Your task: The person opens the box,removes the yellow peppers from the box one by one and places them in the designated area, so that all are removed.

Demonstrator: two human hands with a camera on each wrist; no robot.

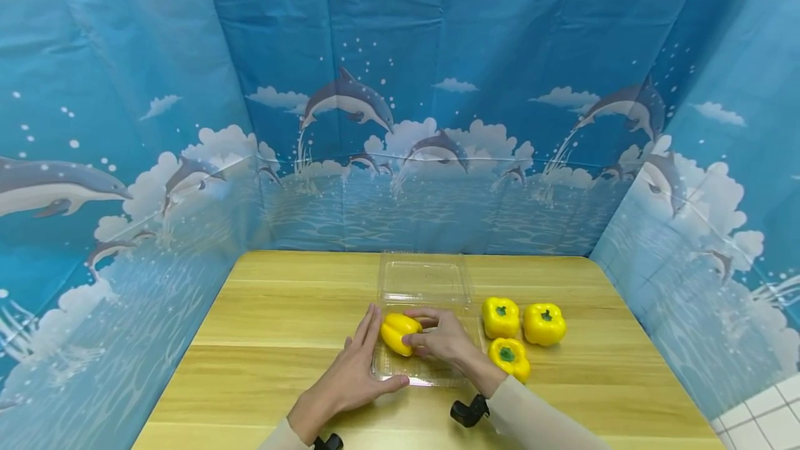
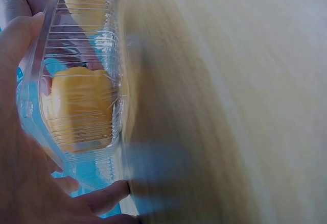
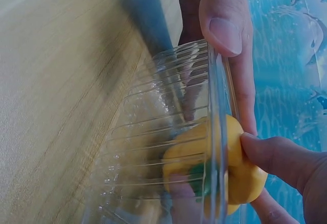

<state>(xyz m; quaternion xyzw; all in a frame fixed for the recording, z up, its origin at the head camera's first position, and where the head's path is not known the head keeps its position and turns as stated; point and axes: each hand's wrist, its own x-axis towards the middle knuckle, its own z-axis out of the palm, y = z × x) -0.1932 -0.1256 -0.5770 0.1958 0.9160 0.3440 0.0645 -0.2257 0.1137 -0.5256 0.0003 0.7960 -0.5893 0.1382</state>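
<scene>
Head view: right hand (image 1: 442, 339) grips pepper (image 1: 397, 331).

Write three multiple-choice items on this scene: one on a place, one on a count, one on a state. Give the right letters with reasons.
1. Where do the loose peppers lie?
A. right of the clear container
B. left of it
C. inside it

2. How many yellow peppers are in view?
A. two
B. four
C. six

3. The container's lid is
A. shut
B. missing
C. open, lying flat behind the tray

Answers:
1 A: three sit on the table to its right.
2 B: those three plus the pepper gripped by the right hand.
3 C: the left hand steadies the open tray.
</scene>
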